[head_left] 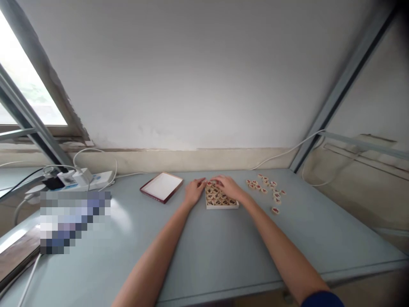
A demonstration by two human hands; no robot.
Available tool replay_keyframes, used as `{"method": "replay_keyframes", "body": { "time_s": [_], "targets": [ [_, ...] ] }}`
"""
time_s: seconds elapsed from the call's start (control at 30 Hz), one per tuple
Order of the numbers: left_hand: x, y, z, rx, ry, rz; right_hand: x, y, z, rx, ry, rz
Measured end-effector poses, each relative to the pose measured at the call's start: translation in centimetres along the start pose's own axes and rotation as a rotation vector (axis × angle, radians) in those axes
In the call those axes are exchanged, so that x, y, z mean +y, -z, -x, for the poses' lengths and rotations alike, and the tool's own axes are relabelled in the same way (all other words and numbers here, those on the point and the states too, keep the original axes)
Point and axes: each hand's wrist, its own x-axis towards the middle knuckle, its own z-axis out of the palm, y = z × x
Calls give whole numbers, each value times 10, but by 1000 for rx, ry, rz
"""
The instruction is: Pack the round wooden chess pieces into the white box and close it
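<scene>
A shallow white-sided box (222, 207) stands on the desk, packed with round wooden xiangqi pieces (217, 196). Those in the front rows carry black characters; a red-marked piece (209, 184) sits at the back left corner. My left hand (193, 192) is at the box's left edge, fingers drawn together on its back corner. Over the back right part of the box, my right hand (228, 187) curls its fingers down at a piece, which they mostly hide. To the right of the box lie several loose red-marked pieces (254, 185).
Left of my hands lies a box lid (162, 186), white inside with a dark red rim. A power strip (101, 181) with plugs and cables is at the back left of the grey desk (223, 251). One loose piece (275, 210) lies nearer the front. Metal posts (306, 145) flank the desk.
</scene>
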Motion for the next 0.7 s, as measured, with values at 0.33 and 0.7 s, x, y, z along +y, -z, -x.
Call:
{"method": "replay_keyframes", "body": {
  "time_s": [0.33, 0.7],
  "targets": [
    [2, -3, 0, 2, -32, -64, 82, 36, 58, -27, -577, 522],
    [3, -5, -2, 32, -1, -86, 19, 15, 20, 52, -180, 42]
  ]
}}
